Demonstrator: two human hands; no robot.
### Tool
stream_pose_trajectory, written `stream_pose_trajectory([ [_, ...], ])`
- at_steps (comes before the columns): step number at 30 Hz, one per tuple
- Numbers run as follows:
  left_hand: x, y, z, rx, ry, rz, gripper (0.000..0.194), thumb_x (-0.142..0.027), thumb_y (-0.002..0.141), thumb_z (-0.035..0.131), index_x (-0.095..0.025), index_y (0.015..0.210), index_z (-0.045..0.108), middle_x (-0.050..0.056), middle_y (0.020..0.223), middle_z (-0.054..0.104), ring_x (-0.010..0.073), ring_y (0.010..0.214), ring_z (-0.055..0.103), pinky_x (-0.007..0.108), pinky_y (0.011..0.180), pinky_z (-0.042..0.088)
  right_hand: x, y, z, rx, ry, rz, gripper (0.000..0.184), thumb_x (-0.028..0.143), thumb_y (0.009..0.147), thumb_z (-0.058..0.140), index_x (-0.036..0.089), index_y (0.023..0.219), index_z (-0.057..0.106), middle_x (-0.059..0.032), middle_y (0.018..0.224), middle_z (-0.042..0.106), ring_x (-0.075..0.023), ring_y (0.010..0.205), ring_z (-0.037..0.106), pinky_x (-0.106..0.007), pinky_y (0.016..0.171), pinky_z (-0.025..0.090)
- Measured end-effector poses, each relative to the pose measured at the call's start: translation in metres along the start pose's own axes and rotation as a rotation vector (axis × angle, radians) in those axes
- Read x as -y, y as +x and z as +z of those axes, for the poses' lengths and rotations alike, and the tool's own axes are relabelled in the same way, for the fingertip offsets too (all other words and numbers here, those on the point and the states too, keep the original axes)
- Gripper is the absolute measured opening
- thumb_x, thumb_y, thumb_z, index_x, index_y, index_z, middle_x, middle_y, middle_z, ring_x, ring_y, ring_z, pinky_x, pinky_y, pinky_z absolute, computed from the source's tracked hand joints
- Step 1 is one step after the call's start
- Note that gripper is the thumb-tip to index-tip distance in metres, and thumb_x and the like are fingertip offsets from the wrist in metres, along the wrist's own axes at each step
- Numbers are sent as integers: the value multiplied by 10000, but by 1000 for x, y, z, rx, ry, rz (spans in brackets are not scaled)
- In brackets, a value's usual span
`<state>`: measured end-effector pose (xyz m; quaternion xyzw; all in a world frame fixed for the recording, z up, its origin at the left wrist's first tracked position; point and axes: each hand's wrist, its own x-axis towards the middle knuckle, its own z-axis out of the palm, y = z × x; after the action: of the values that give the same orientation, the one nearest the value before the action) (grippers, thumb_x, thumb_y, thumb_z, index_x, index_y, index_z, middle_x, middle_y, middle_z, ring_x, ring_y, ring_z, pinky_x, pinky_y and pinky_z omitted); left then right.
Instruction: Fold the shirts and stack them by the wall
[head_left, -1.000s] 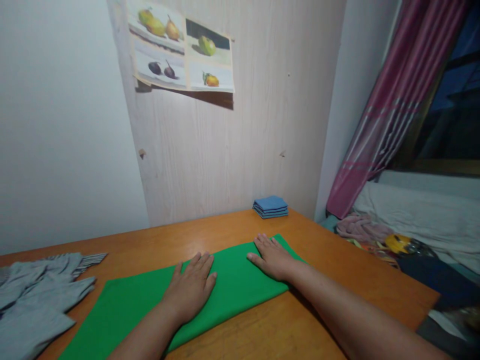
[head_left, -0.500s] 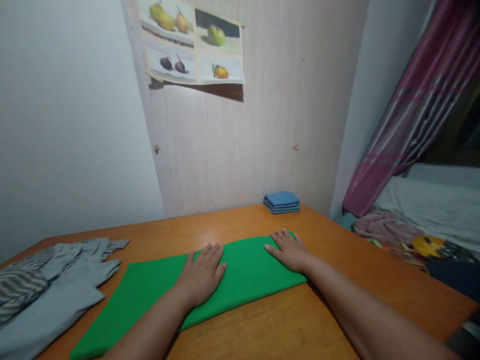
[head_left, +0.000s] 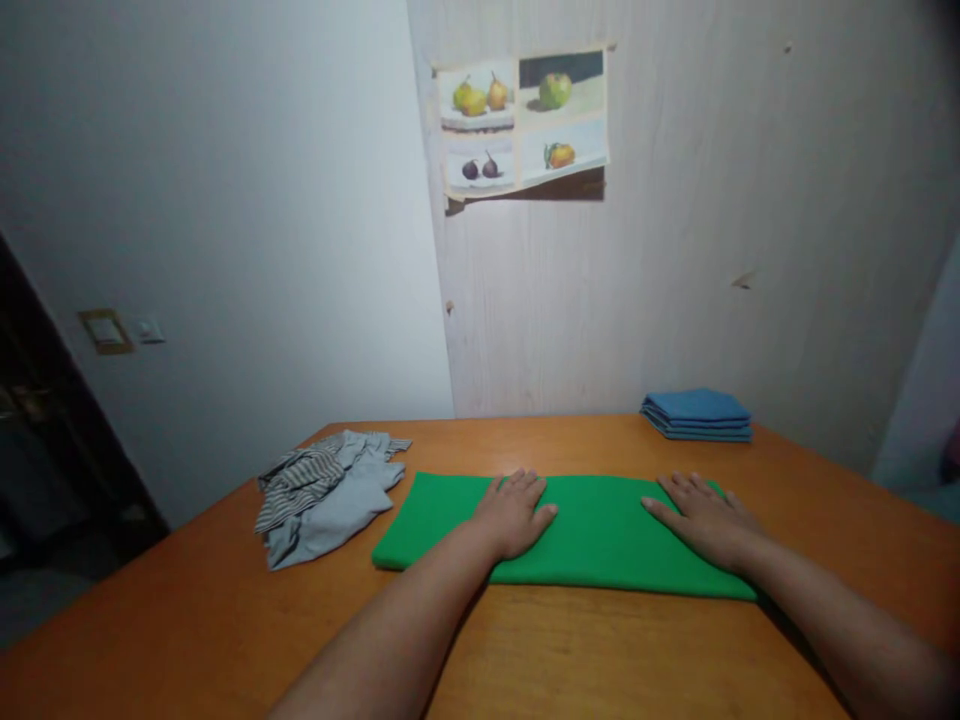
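Note:
A green cloth, folded into a long flat strip, lies across the table in front of me. My left hand rests palm down on it, left of its middle, fingers stretched out. Near the cloth's right end, my right hand also lies flat with the fingers spread. Both palms press on the top layer, and neither hand grips anything. What is under the palms is hidden.
To the left lies a crumpled grey garment with striped parts. A folded blue cloth stack sits at the table's back right. The orange-brown wooden table meets a wall carrying a fruit picture.
My view has turned left, so the table's contents appear further right, and wall switches have come into sight. Both hands stay flat on the green cloth.

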<state>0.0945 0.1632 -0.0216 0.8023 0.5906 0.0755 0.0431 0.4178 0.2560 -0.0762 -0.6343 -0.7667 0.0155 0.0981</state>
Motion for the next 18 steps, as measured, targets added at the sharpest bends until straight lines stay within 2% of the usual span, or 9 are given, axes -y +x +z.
stream_pose_trajectory([
  [4,16,-18,-7,-17,29,-67,751,-663,971,148,-203,1538,326,109,1623,284,262,1504,225,494,1208,196,-3,5,6,-18,18,-2,902,779,851,239,193,1513,422,-102,1597,322,-362,1490,202,-633,1179,179],
  [11,61,-58,-21,-26,91,-209,802,-698,958,155,-162,1520,357,142,1602,317,273,1491,261,496,1200,211,-4,9,10,-15,28,-7,891,766,851,241,196,1510,428,-101,1597,318,-360,1490,202,-633,1181,167],
  [14,77,-66,-21,-35,108,-279,845,-718,944,172,-125,1518,354,175,1596,310,305,1488,263,522,1192,218,-5,9,12,-29,33,-10,890,770,850,248,199,1507,434,-105,1589,337,-370,1486,209,-636,1179,173],
  [18,87,-69,-17,-50,105,-325,878,-737,929,182,-108,1517,355,182,1599,298,301,1491,250,482,1195,223,-6,8,10,-30,22,-13,895,783,856,232,208,1515,419,-96,1599,314,-362,1489,204,-631,1180,166],
])
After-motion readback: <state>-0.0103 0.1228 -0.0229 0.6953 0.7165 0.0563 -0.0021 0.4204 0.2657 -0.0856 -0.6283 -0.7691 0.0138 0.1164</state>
